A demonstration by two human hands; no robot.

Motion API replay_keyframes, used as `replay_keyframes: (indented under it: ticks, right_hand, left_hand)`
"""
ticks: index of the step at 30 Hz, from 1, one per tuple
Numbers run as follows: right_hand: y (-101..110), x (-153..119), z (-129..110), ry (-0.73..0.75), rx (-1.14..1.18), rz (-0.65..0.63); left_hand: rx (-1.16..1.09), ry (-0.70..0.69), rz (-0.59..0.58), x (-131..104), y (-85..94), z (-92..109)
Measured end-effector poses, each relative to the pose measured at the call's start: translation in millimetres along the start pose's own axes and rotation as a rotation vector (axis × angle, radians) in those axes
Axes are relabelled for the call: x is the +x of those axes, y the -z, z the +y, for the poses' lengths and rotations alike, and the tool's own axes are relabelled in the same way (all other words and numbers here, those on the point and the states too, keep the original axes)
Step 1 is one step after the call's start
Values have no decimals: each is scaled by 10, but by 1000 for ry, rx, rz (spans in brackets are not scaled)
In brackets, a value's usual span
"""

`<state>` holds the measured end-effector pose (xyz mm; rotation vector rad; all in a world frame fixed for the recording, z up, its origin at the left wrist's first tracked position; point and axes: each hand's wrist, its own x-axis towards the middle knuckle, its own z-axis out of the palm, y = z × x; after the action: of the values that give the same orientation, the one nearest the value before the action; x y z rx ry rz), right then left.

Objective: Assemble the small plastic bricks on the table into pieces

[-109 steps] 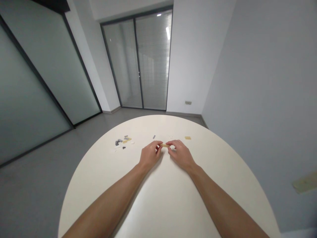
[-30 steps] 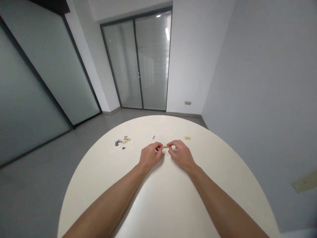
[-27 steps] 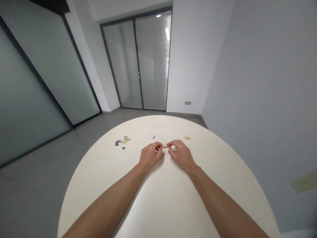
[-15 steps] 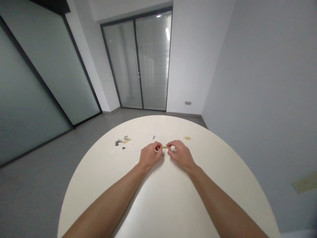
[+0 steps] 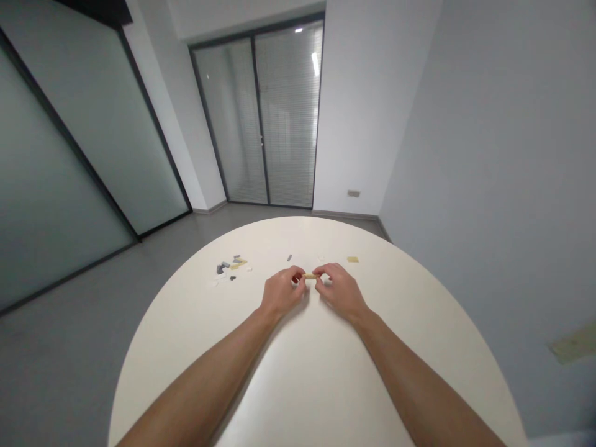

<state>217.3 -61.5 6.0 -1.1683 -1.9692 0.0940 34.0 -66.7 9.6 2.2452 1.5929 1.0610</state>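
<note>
A small tan strip, perhaps a toy building brick (image 5: 310, 276), is held level between my two hands just above the table. My left hand (image 5: 284, 289) pinches its left end between thumb and fingertips. At the other end, my right hand (image 5: 342, 290) grips it the same way. The fingertips cover both ends, so only the middle of the strip shows. Beyond the hands lie a small grey piece (image 5: 289, 257), a faint white piece (image 5: 321, 258) and a flat yellow piece (image 5: 352, 259).
The round white table (image 5: 307, 385) fills the lower view. On its left, several small grey, black, yellow and white pieces (image 5: 221, 269) lie in a loose group. Past the table's far edge stand a glass door (image 5: 288, 124) with blinds and a wall socket (image 5: 354, 194).
</note>
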Motion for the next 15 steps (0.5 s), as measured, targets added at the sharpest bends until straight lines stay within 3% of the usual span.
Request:
replay_keyframes:
  ticks: [15]
  right_hand:
    - [9, 5, -25, -11, -8, -21]
  left_hand:
    - [-27, -33, 15, 0, -22, -16]
